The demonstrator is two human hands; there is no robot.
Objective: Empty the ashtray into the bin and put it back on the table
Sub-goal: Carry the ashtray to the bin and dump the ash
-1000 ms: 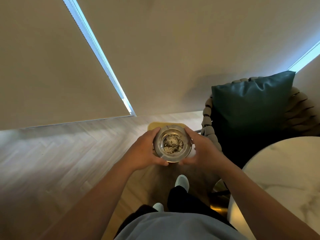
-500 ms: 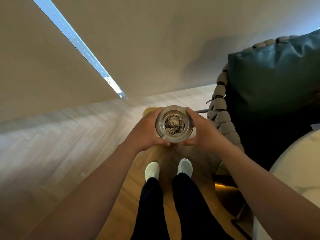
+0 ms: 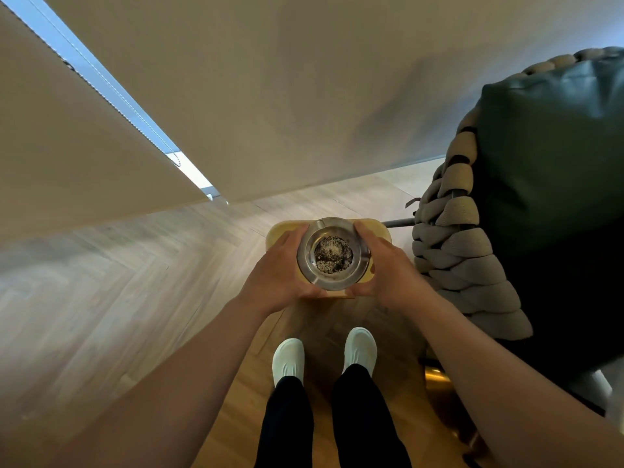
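A round metal ashtray [image 3: 332, 228] with grey-black ash in its bowl is held upright between both hands. My left hand [image 3: 280, 270] grips its left side and my right hand [image 3: 385, 265] grips its right side. Directly beneath the ashtray stands a yellow bin [image 3: 278, 233] on the wooden floor; most of its top is hidden by the ashtray and my hands. The table is out of view.
A woven rope chair [image 3: 452, 251] with a dark green cushion [image 3: 547, 153] stands close on the right. Beige blinds [image 3: 270, 89] hang ahead. My white shoes [image 3: 288, 358] stand on the herringbone wood floor [image 3: 118, 282], just short of the bin.
I have stepped closer to the bin, and the view has tilted down. The marble table has left the frame. The ashtray stays level in both hands, now right over the bin.
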